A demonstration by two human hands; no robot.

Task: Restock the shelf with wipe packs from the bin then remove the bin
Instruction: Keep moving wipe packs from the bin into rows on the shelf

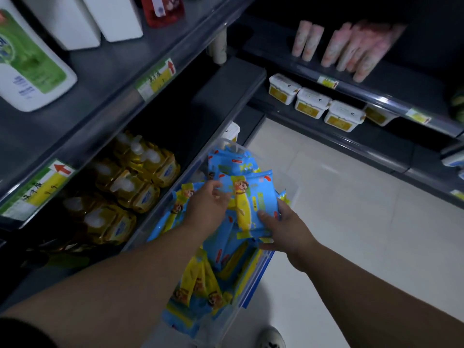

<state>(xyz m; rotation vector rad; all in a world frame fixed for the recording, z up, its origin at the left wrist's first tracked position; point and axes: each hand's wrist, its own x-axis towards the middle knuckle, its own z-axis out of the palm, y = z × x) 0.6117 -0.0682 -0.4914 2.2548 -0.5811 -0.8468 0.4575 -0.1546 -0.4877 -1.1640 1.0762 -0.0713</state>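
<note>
A clear plastic bin (292,189) stands on the floor against the low shelf (226,101), filled with several blue and yellow wipe packs (226,249). My right hand (286,229) grips one wipe pack (251,204) by its near right edge, thumb on top, lifted above the pile. My left hand (208,207) reaches into the bin beside it, fingers curled on the left edge of that same pack. More packs lie under both hands and are partly hidden.
Yellow soap bottles (130,182) crowd the lower left shelf. White jugs (27,59) stand on the shelf above. White tubs (313,104) and pink tubes (351,46) line the right shelves. Pale floor tiles (351,209) lie between, with my shoe (272,339) at the bottom.
</note>
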